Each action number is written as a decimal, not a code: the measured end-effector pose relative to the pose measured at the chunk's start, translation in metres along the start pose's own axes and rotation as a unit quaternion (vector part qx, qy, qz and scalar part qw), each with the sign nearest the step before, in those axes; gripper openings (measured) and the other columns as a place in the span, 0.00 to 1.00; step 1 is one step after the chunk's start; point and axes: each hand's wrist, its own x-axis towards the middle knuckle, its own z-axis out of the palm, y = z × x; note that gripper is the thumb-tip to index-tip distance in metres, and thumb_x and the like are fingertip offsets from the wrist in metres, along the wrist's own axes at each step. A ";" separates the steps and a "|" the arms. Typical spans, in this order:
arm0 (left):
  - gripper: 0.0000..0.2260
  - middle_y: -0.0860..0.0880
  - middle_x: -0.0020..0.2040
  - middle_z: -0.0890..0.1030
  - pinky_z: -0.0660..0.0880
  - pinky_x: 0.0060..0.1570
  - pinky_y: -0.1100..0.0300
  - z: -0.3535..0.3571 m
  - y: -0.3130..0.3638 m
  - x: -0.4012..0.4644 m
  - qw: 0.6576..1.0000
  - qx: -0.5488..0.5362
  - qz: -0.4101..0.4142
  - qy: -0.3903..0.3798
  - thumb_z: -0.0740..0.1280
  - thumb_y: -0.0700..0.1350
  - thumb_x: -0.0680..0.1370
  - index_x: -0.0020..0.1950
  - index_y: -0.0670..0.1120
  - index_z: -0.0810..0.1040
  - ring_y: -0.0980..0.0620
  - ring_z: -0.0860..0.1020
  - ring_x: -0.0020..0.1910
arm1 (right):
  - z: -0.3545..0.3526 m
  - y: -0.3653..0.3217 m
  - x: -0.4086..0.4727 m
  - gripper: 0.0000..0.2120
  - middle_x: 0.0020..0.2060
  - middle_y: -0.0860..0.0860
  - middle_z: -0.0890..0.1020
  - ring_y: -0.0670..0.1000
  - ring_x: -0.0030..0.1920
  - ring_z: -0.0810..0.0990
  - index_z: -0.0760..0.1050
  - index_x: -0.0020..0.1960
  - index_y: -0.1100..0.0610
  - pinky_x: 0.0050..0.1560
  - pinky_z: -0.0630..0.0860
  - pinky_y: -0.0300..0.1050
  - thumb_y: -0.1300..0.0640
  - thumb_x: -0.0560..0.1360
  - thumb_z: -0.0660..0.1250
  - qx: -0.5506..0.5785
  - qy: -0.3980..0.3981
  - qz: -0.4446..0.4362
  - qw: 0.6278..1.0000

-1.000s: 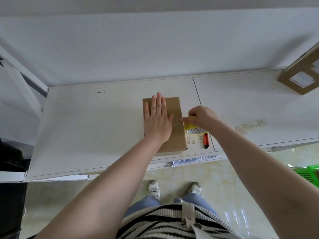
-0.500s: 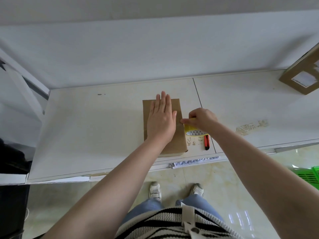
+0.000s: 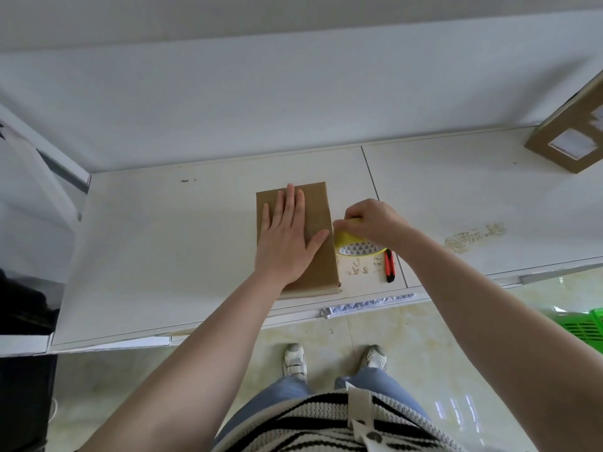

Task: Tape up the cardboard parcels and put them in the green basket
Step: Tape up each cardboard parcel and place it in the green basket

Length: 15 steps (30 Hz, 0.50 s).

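Overhead view of a person standing at a white table (image 3: 163,256). A flat brown cardboard parcel (image 3: 318,203) lies near the table's front edge. The left hand (image 3: 287,243) rests palm-down on the parcel, fingers straight and close together, thumb spread toward the parcel's right edge; the fingertips reach nearly to the parcel's far edge, and the heel of the hand sits over its near half. The right hand (image 3: 370,221) is just beside the left thumb, off the parcel's right edge, its fingers curled down over a yellow tape roll (image 3: 357,244), which it grips from above. The roll stands on the table touching or nearly touching the parcel's right side; which cannot be told. Its patterned inner face is turned toward the person.

An orange utility knife (image 3: 389,266) lies on the table just beside the roll, on the near side of the right hand's wrist. Scraps of torn brown residue (image 3: 359,269) mark the surface between parcel and knife. A second cardboard box (image 3: 567,138) with a white label stands at the far right, well apart from both hands. The green basket (image 3: 587,327) shows on the floor at the right edge of the view, beyond the right forearm. A patterned strip (image 3: 365,305) hangs along the table's front edge below the hands.
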 end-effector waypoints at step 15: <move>0.48 0.57 0.79 0.35 0.42 0.70 0.29 -0.026 -0.033 -0.002 0.946 -0.263 -0.177 -0.069 0.59 0.78 0.65 0.77 0.63 0.41 0.46 0.35 0.78 | -0.026 -0.063 -0.003 0.15 0.37 0.56 0.83 0.48 0.35 0.78 0.81 0.45 0.59 0.37 0.72 0.40 0.48 0.76 0.64 0.023 -0.111 -0.090 0.989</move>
